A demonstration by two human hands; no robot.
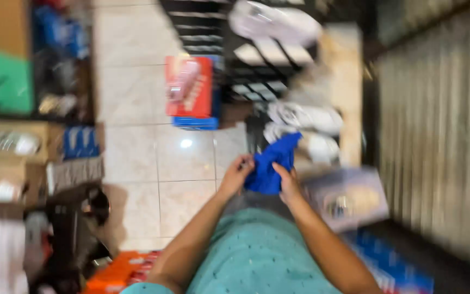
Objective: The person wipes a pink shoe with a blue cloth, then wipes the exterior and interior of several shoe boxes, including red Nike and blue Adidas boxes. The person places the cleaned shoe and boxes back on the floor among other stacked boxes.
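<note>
Left hand (237, 173) and right hand (288, 182) both pinch a blue cloth (270, 166), held up before the chest above the tiled floor (137, 109). Looks soft, light, limp; best gripped at its edges. White shoes (300, 115) on racks just beyond; frame blurred.

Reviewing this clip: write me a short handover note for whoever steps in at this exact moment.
Left hand and right hand each grip an edge of the blue cloth, held up in front of the body.
White shoes sit on the rack just beyond; a red shoebox lies on the tiled floor.
Done: cloth is in hand.
Left: unclear, since the picture is blurred; the cloth touches no shoe yet.
</note>
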